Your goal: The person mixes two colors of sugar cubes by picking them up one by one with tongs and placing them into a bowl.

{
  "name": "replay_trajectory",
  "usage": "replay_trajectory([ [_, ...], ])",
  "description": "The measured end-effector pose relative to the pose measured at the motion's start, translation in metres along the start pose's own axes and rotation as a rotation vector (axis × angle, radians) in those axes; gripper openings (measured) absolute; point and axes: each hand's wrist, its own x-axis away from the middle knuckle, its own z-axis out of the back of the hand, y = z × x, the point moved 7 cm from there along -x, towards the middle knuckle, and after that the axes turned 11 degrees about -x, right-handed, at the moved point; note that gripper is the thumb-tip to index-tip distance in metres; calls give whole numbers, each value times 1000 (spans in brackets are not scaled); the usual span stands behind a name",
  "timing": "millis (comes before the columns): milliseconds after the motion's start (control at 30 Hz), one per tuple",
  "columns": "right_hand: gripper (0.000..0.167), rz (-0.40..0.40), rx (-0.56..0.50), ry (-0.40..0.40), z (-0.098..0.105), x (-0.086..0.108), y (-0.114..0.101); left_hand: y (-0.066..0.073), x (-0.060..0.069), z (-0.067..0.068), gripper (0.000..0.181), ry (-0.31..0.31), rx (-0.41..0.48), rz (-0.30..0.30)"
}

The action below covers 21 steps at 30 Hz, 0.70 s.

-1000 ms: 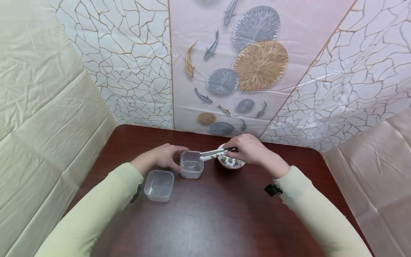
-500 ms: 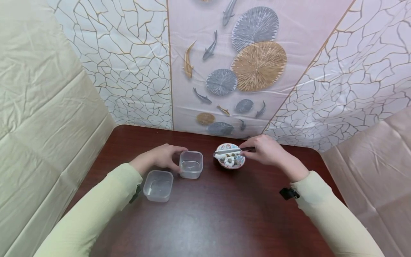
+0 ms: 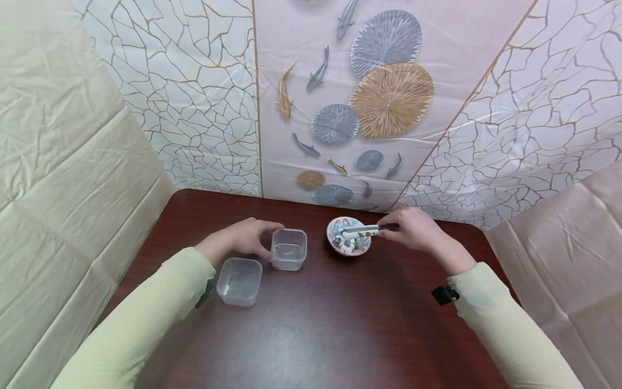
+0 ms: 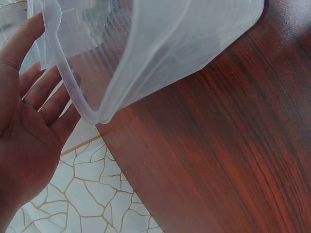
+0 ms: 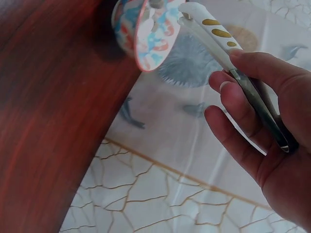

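Observation:
In the head view my left hand (image 3: pixel 241 237) steadies a small clear plastic container (image 3: pixel 289 263), thumb and fingers at its left side. A second clear container (image 3: pixel 240 297) stands in front of that hand, and its wall fills the top of the left wrist view. My right hand (image 3: pixel 413 229) grips a pair of tongs (image 3: pixel 362 231) by their dark handle. Their white, gold-marked arms reach over a patterned bowl (image 3: pixel 332 227). White and grey-brown pieces (image 3: pixel 347 245) lie in the bowl. Whether the tips pinch a piece is too small to tell.
Both containers and the bowl stand on a dark red-brown table (image 3: pixel 301 324). Patterned cloth (image 3: pixel 209 108) hangs behind it, with beige cloth (image 3: pixel 97 178) at the left. A small pale bit (image 3: pixel 227 289) shows in the front container.
My right hand has drawn the tongs rightward from the clear container to over the bowl, then slightly further right. My left hand keeps its place at the container.

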Motion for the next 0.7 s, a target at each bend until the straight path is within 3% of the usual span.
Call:
replay_trajectory([
  [267, 19, -31, -11, -11, -7, 1, 14, -1, -1, -1, 86, -12, 4, 16],
  [700, 20, -23, -24, 13, -5, -1, 10, -1, 0, 0, 87, -14, -10, 17],
])
